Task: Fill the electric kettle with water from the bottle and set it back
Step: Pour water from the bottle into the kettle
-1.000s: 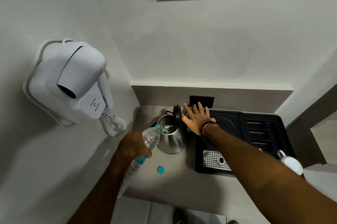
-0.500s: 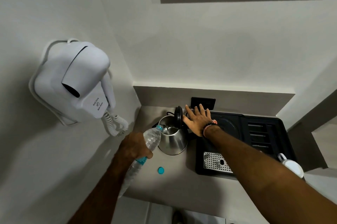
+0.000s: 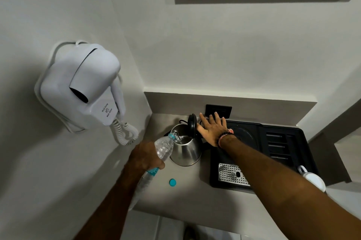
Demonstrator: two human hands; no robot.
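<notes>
— What's each hand doing from the head camera?

— The left hand (image 3: 145,158) is clenched around the middle of the water bottle (image 3: 156,161), tipping it so the neck sits over the rim of the kettle (image 3: 185,149). The right hand (image 3: 212,131) grips nothing: palm flat, fingers spread, pressed near the raised black lid (image 3: 192,125) on the kettle's 3 o'clock side. I cannot tell whether it actually touches the lid.

— And where's the kettle?

— On the grey counter (image 3: 187,196), upright, steel body, lid standing open. A thin stream of water shows at the bottle's mouth, running into the opening. The bottle comes in from the kettle's 8 o'clock.

— Anything lying nearby?

— The blue bottle cap (image 3: 172,182) rests on the counter at about 6 o'clock from the kettle, apart from it. A black tray (image 3: 273,146) lies at 3 o'clock, with a perforated metal drip plate (image 3: 230,174) in its near corner, and a white cup (image 3: 314,180) sits at the tray's 4 o'clock edge. A black wall socket (image 3: 218,110) is at 1 o'clock from the kettle, behind the right hand's fingers.

— And on the wall?

— A white wall-hung hair dryer (image 3: 84,87) with a coiled cord (image 3: 125,132), at 10 o'clock from the kettle.
</notes>
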